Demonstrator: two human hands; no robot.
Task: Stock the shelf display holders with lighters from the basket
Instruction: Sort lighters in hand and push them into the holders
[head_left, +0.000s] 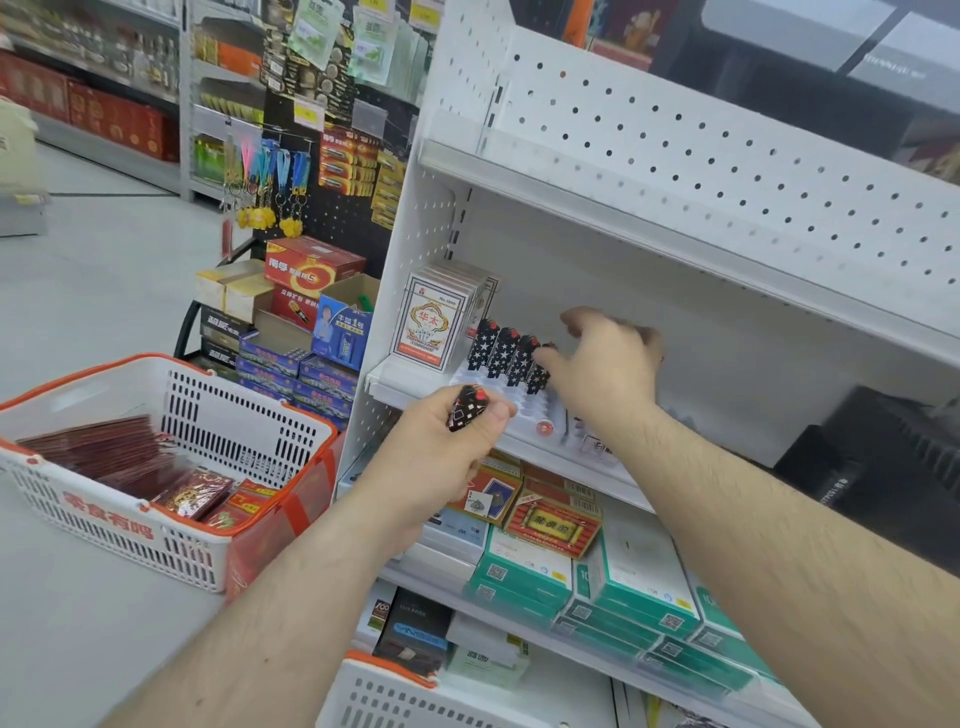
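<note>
**Seating small plastic lighters in the white slotted tray**

My left hand (441, 447), just below the middle of the frame, curls around a small bundle of black lighters with white diamond marks and red tops (467, 410), thumb across the front of them. I cannot tell how many are in the bundle. My right hand (602, 364), a little right of centre, reaches onto the middle shelf, its fingertips (545, 358) pinching the top of a black star-patterned lighter (537, 376) at the end of a short row of the same kind (501, 353). That row stands upright in the white moulded display holder (524, 410), whose front slots are mostly unfilled. Just left of the row stands a stack of white playing-card boxes (434, 322).

The white plastic basket with orange rim (244, 415) sits at the left of the frame; what I can see in it is dark red flat packets (114, 452), and no lighters show from here.

I judge these lighters light, rigid and smooth-skinned, so a bundle may slide in a loose palm. The body is the safe place to hold; I would pinch each one high on its sides, below the red cap, keeping pressure off the valve lever. The slots look snug, so a lighter should go in straight and upright, or it may tip its neighbours.
</note>
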